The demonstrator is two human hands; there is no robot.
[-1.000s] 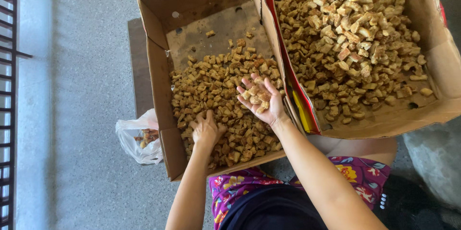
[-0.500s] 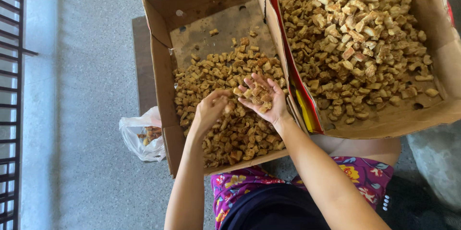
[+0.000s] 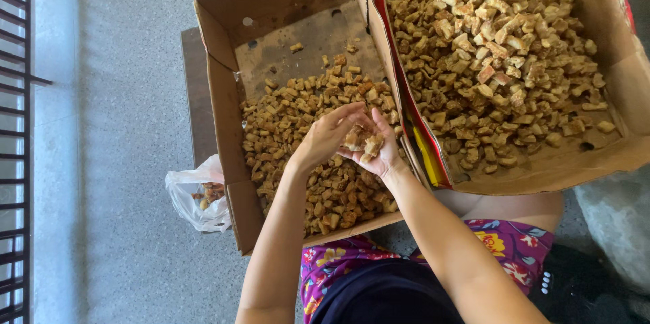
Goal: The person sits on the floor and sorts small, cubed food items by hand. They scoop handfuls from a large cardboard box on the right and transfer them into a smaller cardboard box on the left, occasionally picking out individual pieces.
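My right hand (image 3: 380, 151) is cupped palm up over the left cardboard box (image 3: 220, 100) and holds a small heap of brown fried chunks (image 3: 360, 141). My left hand (image 3: 325, 136) reaches in from the left, its fingertips touching the pieces in that palm. Below both hands the box holds a layer of small golden-brown chunks (image 3: 298, 117) covering its near half. The far half of its floor is mostly bare cardboard.
A larger cardboard box (image 3: 609, 73) on the right is piled with paler chunks (image 3: 494, 46). A white plastic bag (image 3: 193, 195) with a few pieces lies on the grey floor left of the boxes. A dark metal grille (image 3: 13, 141) runs along the left edge.
My left hand rose from the pile in the left box and came to meet my right palm. My right hand dropped slightly toward me, still holding chunks.
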